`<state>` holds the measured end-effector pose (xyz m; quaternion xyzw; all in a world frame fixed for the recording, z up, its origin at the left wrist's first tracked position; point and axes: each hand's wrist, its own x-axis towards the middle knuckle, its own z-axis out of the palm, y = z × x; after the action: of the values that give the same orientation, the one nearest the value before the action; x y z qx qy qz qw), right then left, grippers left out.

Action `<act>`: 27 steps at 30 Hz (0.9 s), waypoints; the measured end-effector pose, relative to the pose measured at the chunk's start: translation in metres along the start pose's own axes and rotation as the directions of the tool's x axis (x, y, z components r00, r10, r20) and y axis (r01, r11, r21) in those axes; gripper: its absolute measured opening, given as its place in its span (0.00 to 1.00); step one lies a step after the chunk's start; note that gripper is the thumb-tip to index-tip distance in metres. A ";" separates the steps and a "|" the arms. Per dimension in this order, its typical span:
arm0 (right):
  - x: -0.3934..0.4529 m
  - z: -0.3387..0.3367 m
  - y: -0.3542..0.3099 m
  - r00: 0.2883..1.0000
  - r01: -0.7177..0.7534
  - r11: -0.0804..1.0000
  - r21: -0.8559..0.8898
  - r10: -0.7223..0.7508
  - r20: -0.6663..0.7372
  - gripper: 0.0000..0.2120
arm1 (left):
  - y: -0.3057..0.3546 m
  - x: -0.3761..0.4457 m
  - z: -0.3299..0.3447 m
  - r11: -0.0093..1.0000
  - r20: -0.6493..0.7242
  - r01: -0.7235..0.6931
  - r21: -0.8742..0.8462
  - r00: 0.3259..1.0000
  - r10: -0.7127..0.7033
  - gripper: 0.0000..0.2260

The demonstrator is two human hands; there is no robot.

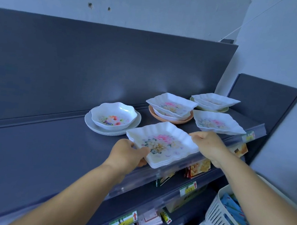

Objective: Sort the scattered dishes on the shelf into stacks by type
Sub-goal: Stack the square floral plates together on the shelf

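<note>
The left hand (128,152) and right hand (208,144) pinch the stack of square plates (161,143) at the shelf (51,148) front, so lift it level with both hands together.

Dark shelf (43,139) bears scattered floral dishes (218,124).

It is a shop: the grey shelves (33,147) carry price labels (124,220) and packaged goods (199,168) below.
</note>
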<state>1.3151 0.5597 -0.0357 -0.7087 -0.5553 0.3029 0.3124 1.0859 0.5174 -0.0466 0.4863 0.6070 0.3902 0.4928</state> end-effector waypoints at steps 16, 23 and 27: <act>-0.041 -0.025 -0.018 0.976 0.102 0.989 0.105 -0.080 -0.201 0.15 | 0.029 -0.021 -0.022 0.977 0.051 -0.214 0.014 0.976 0.213 0.06; -0.025 -0.041 -0.029 0.968 0.123 0.984 0.129 -0.090 -0.236 0.15 | 0.046 -0.009 -0.011 0.970 0.016 -0.245 0.013 0.970 0.244 0.06; 0.005 -0.054 -0.035 0.973 0.121 0.984 0.132 -0.092 -0.211 0.15 | 0.059 0.010 0.003 0.965 -0.025 -0.261 0.022 0.965 0.261 0.07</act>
<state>1.3371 0.5657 0.0250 -0.6807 -0.5342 0.2506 0.4341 1.1007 0.5404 0.0070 0.5612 0.5480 0.4526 0.4241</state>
